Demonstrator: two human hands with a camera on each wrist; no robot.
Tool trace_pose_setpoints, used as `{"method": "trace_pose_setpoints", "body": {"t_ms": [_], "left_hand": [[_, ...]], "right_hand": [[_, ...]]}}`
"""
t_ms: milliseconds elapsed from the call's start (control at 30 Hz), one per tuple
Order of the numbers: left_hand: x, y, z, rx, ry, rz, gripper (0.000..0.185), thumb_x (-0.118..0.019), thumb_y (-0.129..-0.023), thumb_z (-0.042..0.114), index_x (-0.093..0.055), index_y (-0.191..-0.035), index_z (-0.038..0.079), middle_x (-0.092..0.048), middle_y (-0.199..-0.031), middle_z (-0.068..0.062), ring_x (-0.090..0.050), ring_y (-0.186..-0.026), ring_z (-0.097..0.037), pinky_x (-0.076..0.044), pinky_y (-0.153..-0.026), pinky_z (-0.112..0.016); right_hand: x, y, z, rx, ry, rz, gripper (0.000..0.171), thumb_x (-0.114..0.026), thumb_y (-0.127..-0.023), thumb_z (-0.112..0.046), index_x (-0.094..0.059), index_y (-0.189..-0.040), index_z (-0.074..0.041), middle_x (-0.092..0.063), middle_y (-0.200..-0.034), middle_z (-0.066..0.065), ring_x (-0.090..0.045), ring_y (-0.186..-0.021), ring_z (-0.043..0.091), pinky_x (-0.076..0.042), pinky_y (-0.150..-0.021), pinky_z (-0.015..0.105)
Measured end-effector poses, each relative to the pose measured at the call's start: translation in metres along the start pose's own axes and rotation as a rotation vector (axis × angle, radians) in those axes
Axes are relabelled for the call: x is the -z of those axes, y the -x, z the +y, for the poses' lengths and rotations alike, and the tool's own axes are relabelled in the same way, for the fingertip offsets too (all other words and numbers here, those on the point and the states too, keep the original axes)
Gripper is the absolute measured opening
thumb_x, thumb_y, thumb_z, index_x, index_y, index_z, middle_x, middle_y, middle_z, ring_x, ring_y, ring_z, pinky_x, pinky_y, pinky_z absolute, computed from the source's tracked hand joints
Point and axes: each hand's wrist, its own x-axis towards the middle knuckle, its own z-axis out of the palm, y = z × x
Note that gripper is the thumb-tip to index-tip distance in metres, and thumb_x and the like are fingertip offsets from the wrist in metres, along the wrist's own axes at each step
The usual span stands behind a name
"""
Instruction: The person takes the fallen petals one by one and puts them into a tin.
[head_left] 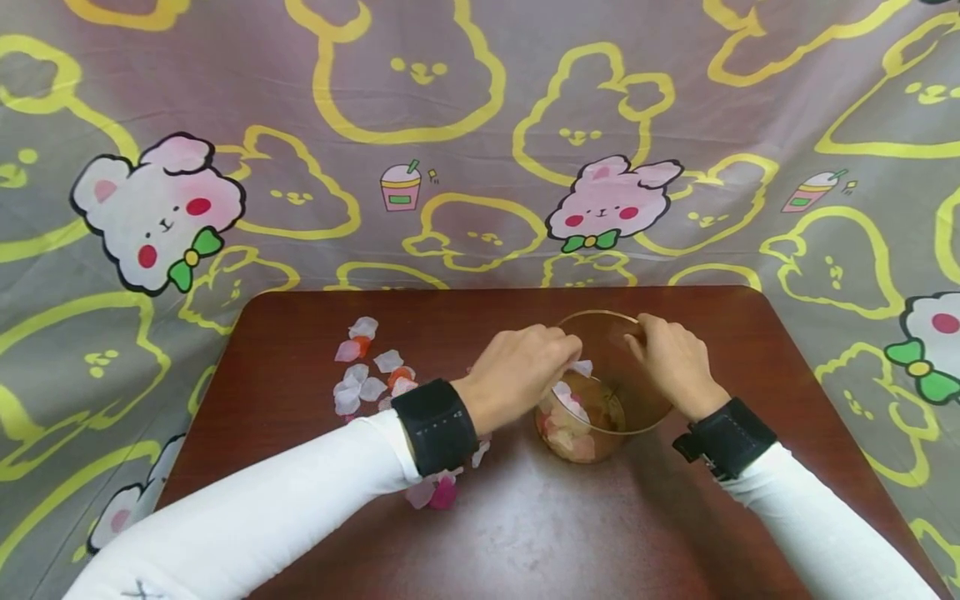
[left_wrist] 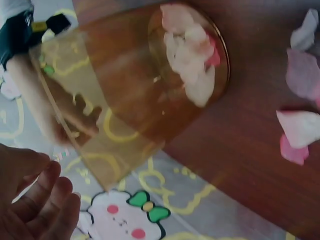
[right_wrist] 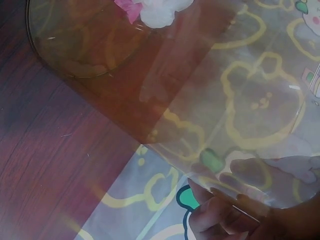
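Amber glass cup [head_left: 609, 392] stands mid-table with petals [head_left: 573, 414] in its bottom, so the right hand [head_left: 672, 360] pinching its rim should hold it steady while the left hand [head_left: 525, 371], fingers bunched on a petal [head_left: 581, 367], releases low over the mouth.

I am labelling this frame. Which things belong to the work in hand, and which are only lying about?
In use: glass cup, petals inside it, loose petals on the table, left hand, right hand on the rim.
Only there: table, rabbit-print cloth.
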Motion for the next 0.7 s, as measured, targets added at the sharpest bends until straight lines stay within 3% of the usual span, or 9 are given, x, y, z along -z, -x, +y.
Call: {"method": "trace_pose_setpoints", "body": {"t_ms": [167, 267, 533, 700], "left_hand": [[-0.010, -0.001, 0.010, -0.055, -0.025, -0.113, 0.007, -0.070, -0.094, 0.015, -0.071, -0.097, 0.021, -0.068, -0.083, 0.007, -0.060, -0.078, -0.009, -0.049, -0.061, -0.023], [-0.013, -0.001, 0.011, -0.078, -0.036, -0.141, 0.014, -0.063, -0.095, 0.012, -0.071, -0.090, 0.022, -0.068, -0.081, 0.008, -0.060, -0.078, -0.010, -0.048, -0.063, -0.025], [-0.016, 0.001, 0.007, -0.091, 0.003, -0.120, 0.013, -0.063, -0.097, 0.018, -0.075, -0.095, 0.020, -0.072, -0.085, 0.005, -0.064, -0.081, -0.012, -0.053, -0.071, -0.027], [-0.012, 0.004, -0.002, -0.086, 0.039, -0.061, 0.013, -0.067, -0.096, 0.020, -0.075, -0.106, 0.017, -0.074, -0.100, 0.003, -0.065, -0.093, -0.014, -0.055, -0.082, -0.027]], "right_hand": [[0.002, 0.000, 0.000, -0.001, -0.004, -0.011, 0.019, -0.064, -0.098, -0.020, -0.060, -0.086, -0.006, -0.054, -0.064, 0.008, -0.053, -0.056, 0.025, -0.036, -0.047, 0.034], [0.002, 0.000, 0.000, -0.005, 0.002, -0.011, 0.019, -0.064, -0.098, -0.021, -0.060, -0.085, -0.007, -0.056, -0.065, 0.009, -0.056, -0.057, 0.026, -0.037, -0.047, 0.035], [0.002, 0.000, -0.002, -0.009, -0.006, -0.016, 0.020, -0.064, -0.098, -0.020, -0.059, -0.084, -0.007, -0.053, -0.063, 0.008, -0.054, -0.056, 0.026, -0.036, -0.047, 0.034], [0.002, 0.000, -0.002, -0.007, -0.004, -0.010, 0.019, -0.065, -0.098, -0.019, -0.059, -0.085, -0.006, -0.052, -0.063, 0.008, -0.053, -0.056, 0.025, -0.035, -0.047, 0.033]]}}
